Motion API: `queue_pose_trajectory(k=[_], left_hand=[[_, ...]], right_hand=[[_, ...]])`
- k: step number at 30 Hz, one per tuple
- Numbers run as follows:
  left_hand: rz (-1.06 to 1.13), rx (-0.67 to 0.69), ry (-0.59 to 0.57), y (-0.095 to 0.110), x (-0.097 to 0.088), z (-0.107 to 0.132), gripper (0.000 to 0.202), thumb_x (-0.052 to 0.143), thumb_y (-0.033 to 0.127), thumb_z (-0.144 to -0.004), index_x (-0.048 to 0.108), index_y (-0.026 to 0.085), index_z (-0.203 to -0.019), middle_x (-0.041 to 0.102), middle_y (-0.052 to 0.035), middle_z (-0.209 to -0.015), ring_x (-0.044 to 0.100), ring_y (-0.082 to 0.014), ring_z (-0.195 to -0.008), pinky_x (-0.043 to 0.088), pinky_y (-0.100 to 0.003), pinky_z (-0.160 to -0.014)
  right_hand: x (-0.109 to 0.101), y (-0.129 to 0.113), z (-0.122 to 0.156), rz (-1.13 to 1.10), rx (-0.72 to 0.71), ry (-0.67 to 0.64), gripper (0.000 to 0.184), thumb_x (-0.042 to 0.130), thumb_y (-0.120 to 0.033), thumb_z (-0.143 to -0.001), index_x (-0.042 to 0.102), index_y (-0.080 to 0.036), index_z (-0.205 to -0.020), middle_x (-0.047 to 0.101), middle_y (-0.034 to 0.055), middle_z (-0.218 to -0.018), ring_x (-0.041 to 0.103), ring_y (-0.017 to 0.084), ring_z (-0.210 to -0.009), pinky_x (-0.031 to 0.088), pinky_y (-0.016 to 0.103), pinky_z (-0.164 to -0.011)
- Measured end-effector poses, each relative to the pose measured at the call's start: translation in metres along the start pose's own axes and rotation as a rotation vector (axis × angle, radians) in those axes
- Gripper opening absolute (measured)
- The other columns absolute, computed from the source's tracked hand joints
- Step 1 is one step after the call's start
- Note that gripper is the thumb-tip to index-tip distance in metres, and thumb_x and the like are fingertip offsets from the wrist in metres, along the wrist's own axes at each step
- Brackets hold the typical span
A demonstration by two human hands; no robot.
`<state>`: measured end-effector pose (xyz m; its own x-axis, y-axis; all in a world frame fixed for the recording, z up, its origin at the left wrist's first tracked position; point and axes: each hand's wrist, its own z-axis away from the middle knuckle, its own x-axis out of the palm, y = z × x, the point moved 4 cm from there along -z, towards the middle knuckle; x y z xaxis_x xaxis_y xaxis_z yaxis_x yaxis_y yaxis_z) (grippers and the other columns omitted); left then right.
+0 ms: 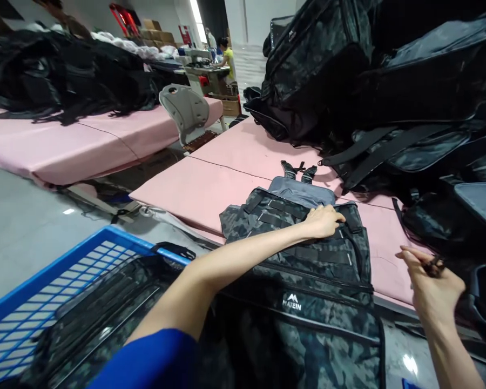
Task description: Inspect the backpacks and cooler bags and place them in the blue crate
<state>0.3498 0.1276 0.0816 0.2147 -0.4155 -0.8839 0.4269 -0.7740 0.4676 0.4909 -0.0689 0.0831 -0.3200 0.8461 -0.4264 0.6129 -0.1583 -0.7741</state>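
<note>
A dark camouflage backpack [308,281] with a white MATEIN logo lies flat, half on the pink table [210,183] and half over its near edge. My left hand [324,220] rests on the upper part of this backpack, fingers lying flat and spread over a strap. My right hand [429,289] hovers at the right, beyond the backpack's edge, with fingers pinched round a small dark object that I cannot name. It sits close to the pile of black backpacks [409,92] on the right.
A blue plastic crate [65,270] at lower left holds more camouflage bags. Across an aisle, a second pink table [56,143] carries black bags. A grey chair [186,111] stands between the tables. People work at a sewing station [222,59] far back.
</note>
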Motion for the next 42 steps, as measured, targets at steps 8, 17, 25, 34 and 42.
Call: queue_pose_trajectory(k=[8,17,25,34,42], left_hand=[[0.175,-0.079,-0.043,0.0,0.007,-0.013,0.034,0.045,0.019,-0.084,0.068,0.028,-0.107,0.063,-0.0015,-0.11,0.053,-0.0197,-0.109,0.039,-0.028,-0.098],[0.263,-0.053,0.035,-0.007,0.016,-0.014,0.031,0.048,0.019,-0.082,0.07,0.022,-0.104,0.063,-0.0032,-0.105,0.059,-0.0158,-0.097,0.043,-0.022,-0.091],[0.288,-0.016,0.039,-0.005,0.018,-0.014,0.028,0.051,0.02,-0.082,0.07,0.021,-0.102,0.066,-0.0025,-0.101,0.058,-0.016,-0.099,0.042,-0.023,-0.092],[0.451,0.008,0.291,0.001,-0.001,-0.011,0.026,0.053,0.016,-0.08,0.068,0.019,-0.101,0.063,-0.0033,-0.104,0.058,-0.0144,-0.091,0.043,-0.024,-0.087],[0.694,0.065,0.173,0.018,0.011,-0.04,0.019,0.063,0.024,-0.073,0.067,0.015,-0.089,0.065,0.0012,-0.079,0.054,-0.011,-0.068,0.041,-0.022,-0.068]], right_hand=[[0.074,-0.024,-0.037,0.311,-0.257,-0.469,0.027,0.059,-0.041,-0.075,0.07,-0.023,-0.092,0.066,0.005,-0.099,0.058,0.016,-0.071,0.034,0.026,-0.054],[0.098,0.013,-0.056,-0.117,0.125,-0.421,0.053,0.033,-0.063,-0.08,0.052,-0.018,-0.06,0.033,-0.0033,-0.039,0.026,0.009,-0.035,0.024,0.026,-0.039],[0.081,-0.002,-0.047,-0.282,0.107,-0.491,0.027,0.076,-0.04,-0.052,0.066,-0.021,-0.069,0.064,0.0045,-0.084,0.055,0.016,-0.072,0.038,0.025,-0.057],[0.099,0.008,-0.058,-0.605,0.437,-0.402,0.052,0.067,-0.066,-0.049,0.045,-0.021,-0.06,0.022,-0.0104,-0.045,0.016,0.004,-0.036,0.016,0.023,-0.035],[0.098,0.011,-0.057,-0.591,0.433,-0.354,0.052,0.072,-0.062,-0.05,0.055,-0.017,-0.066,0.028,-0.0092,-0.043,0.022,0.004,-0.038,0.018,0.022,-0.036]])
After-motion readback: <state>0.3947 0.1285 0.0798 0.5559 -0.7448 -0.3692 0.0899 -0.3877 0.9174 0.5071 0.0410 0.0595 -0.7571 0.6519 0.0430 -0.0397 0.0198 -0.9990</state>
